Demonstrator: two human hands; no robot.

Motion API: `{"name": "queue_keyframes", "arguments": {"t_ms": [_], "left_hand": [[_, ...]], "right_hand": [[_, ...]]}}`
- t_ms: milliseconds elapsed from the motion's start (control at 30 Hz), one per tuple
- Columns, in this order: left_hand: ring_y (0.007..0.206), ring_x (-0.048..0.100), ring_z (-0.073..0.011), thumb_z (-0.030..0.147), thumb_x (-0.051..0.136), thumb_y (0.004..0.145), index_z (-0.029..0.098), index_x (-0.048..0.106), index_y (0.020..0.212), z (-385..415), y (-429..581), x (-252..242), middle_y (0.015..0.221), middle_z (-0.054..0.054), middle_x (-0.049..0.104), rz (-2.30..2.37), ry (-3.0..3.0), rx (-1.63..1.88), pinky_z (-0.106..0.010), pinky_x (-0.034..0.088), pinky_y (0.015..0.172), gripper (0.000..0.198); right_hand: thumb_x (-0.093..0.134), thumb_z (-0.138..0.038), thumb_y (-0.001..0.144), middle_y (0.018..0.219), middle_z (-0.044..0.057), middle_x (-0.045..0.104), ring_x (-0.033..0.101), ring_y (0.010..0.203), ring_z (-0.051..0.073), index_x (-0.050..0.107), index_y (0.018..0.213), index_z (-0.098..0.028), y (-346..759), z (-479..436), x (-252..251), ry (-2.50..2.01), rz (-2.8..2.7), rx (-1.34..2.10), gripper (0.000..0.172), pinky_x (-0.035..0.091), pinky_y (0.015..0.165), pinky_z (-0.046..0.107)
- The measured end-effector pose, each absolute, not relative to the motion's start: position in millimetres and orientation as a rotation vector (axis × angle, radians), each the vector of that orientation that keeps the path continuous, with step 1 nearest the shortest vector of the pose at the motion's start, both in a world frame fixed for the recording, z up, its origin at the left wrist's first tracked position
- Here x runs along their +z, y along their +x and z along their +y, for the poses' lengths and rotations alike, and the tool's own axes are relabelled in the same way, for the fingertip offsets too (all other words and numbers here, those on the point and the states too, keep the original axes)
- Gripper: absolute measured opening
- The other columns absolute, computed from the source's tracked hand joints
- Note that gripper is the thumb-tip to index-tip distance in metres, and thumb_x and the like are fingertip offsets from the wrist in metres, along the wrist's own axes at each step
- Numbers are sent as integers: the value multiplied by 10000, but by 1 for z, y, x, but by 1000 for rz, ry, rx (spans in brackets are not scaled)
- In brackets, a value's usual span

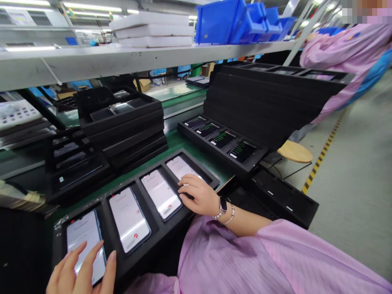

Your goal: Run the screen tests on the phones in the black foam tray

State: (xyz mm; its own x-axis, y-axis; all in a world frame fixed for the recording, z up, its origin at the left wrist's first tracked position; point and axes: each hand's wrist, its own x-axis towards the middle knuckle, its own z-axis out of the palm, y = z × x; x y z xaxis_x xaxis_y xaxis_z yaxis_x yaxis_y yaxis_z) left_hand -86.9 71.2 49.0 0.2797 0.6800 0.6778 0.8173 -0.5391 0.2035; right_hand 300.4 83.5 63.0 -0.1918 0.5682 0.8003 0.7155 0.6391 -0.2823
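My left hand [81, 271] is at the bottom left, its fingers spread and touching the lit screen of the nearest smartphone [85, 249]. My right hand [197, 195], with a wristwatch and a bracelet on its wrist, rests its fingertips on the farthest smartphone [180, 167] and hides part of it. Both phones lie face up in a black foam tray [162, 239], which has several slots. Two more phones [129, 216] [161, 194] with white screens lie between my hands. A pink sleeve [232, 257] covers my right arm.
A second tray of phones [222, 139] shows green-lined screens behind. Black tray stacks [122, 126] [263, 106] stand on the green bench [196, 145]. Blue bins [220, 22] sit on a shelf [122, 55] above. A co-worker in a pink smock [343, 61] stands at right, near a wooden stool [294, 151].
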Motion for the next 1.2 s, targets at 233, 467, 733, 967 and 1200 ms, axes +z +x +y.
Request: {"name": "queue_keyframes", "arguments": {"t_ms": [233, 467, 733, 967, 1200], "left_hand": [[1359, 556, -386, 350, 767, 887, 231, 722, 1173, 41, -41, 76, 1345, -153, 655, -1499, -2276, -961, -636, 410, 1193, 313], [1421, 507, -361, 453, 680, 963, 223, 715, 1213, 36, 8, 69, 1415, -139, 647, -1497, -2444, -794, -580, 378, 1236, 342], [1466, 459, -387, 498, 657, 974, 232, 714, 1268, 37, 9, 66, 1480, -139, 615, -1523, -2467, -664, -601, 349, 1248, 401], [1473, 446, -404, 503, 644, 977, 219, 709, 1280, 38, 11, 67, 1502, -149, 598, -1540, -2463, -644, -614, 335, 1250, 421], [1471, 455, -403, 507, 644, 976, 222, 699, 1299, 37, 12, 66, 1498, -142, 608, -1577, -2465, -635, -611, 333, 1245, 434]], "right_hand": [[616, -143, 941, 1104, 106, 729, 673, 1107, 283, 675, 1192, -199, 315, 62, 54, -1018, -1913, 7, 264, 574, 1000, 513], [586, -156, 938, 1132, 103, 724, 711, 1059, 280, 701, 1198, -206, 331, 56, 48, -1050, -2092, -9, 289, 599, 938, 463], [570, -170, 949, 1149, 94, 741, 709, 1120, 303, 678, 1155, -208, 330, 59, 47, -1075, -2141, 59, 235, 580, 960, 510], [528, -194, 989, 1183, 88, 739, 671, 1221, 315, 640, 1222, -198, 328, 59, 53, -1083, -2232, 77, 259, 547, 1005, 528], [530, -189, 992, 1292, 113, 706, 607, 1327, 359, 561, 1408, -208, 327, 60, 56, -1044, -2326, 100, 418, 528, 1078, 614]]}}
